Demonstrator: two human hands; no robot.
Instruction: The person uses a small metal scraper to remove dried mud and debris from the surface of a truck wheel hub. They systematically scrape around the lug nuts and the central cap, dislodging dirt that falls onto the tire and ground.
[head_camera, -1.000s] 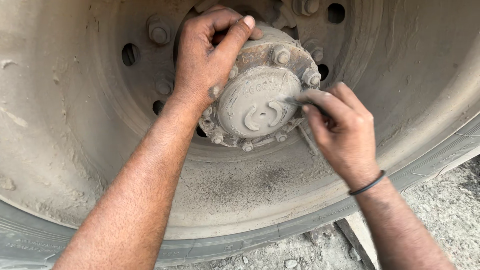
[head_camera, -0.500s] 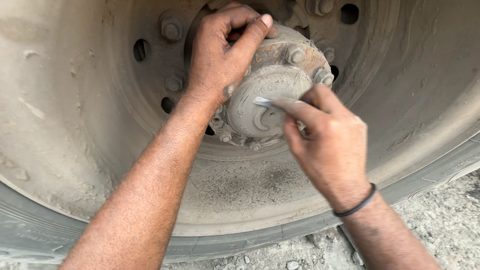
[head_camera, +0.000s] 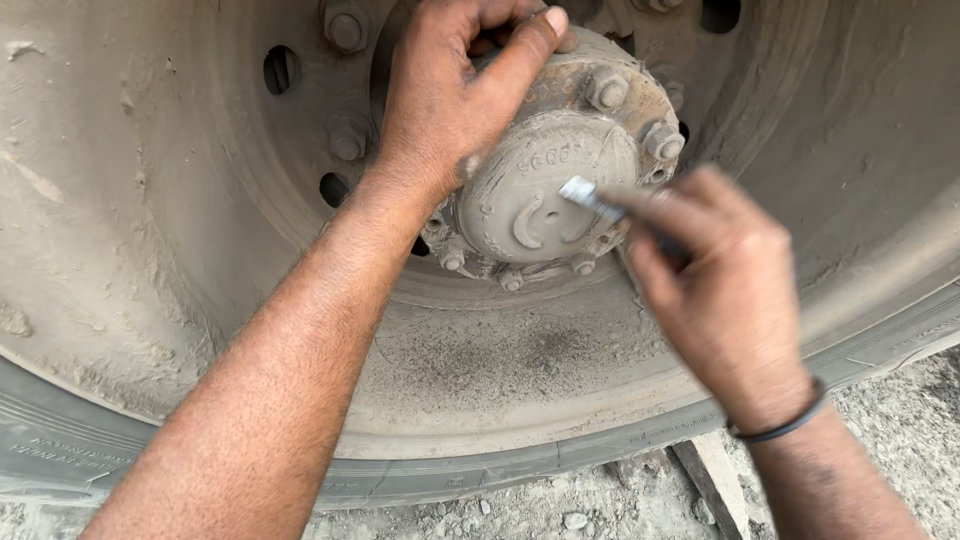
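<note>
Since the earlier frame the right hand (head_camera: 725, 300) had swung its small metal tool (head_camera: 590, 196) leftward across the hub cap (head_camera: 545, 190), so that the bright tip now lay on the cap's domed face, while the left hand (head_camera: 450, 95) had stayed clamped on the top of the hub. Open room lay below the hub, where the dusty wheel rim (head_camera: 500, 370) curved down bare to the tyre (head_camera: 480, 478); to the left the rim's dish was free as well, broken only by round holes and lug nuts (head_camera: 345, 30). Around the cap a ring of small bolts (head_camera: 606, 90) crowded its edge, close beside the tool's tip and the left thumb. Beneath the tyre lay gravel ground (head_camera: 560, 515) and a flat wedge-like piece (head_camera: 710, 480) by the right wrist, which wore a dark band (head_camera: 785, 425). The left fingers were curled nearly closed over the hub's upper edge, thumb pressed along its front. The right fingers were pinched tight on the tool's shaft, forefinger stretched along it.
</note>
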